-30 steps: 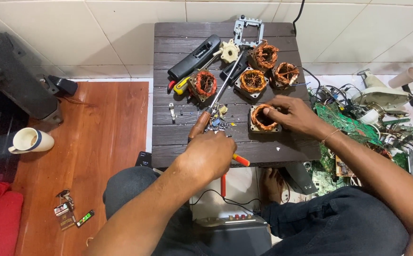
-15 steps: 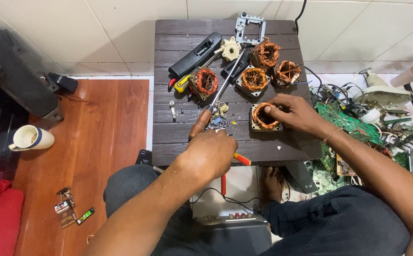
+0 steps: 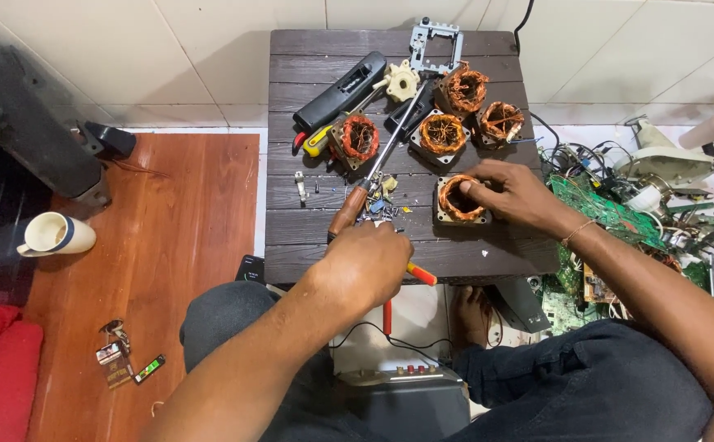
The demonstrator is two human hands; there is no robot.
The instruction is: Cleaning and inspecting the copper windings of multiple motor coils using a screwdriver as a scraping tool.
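A small table (image 3: 291, 245) of dark, grainy wooden slats stands on pale floor tiles, with a reddish wood floor to its left. The left hand (image 3: 365, 266) sits near the table's front edge, fingers curled shut around a tool with an orange handle (image 3: 421, 273) that sticks out to the right of the fist; what the tool's tip looks like is hidden under the hand. Just beyond the knuckles lies a long screwdriver (image 3: 373, 172) with a brown wooden grip and a thin steel shaft, angled up toward the back of the table.

The right hand (image 3: 508, 192) rests on a coil (image 3: 460, 199), fingers bent over its right rim and pinching it. This coil is a squarish stack of grey metal plates wound with shiny copper wire around a round open centre. It lies on the right half of the table, in front of four similar coils: one (image 3: 359, 137) left of the screwdriver shaft, one (image 3: 442, 133) in the middle, and two (image 3: 465, 88) (image 3: 501, 120) toward the back right corner.

Also on the table are a black oblong casing (image 3: 341, 90), a cream plastic gear (image 3: 399, 82), a stamped metal bracket (image 3: 434, 37) and small loose scraps. A heap of green circuit boards (image 3: 611, 217) and wires lies right of the table; a white mug (image 3: 54, 235) sits on the floor to the left.
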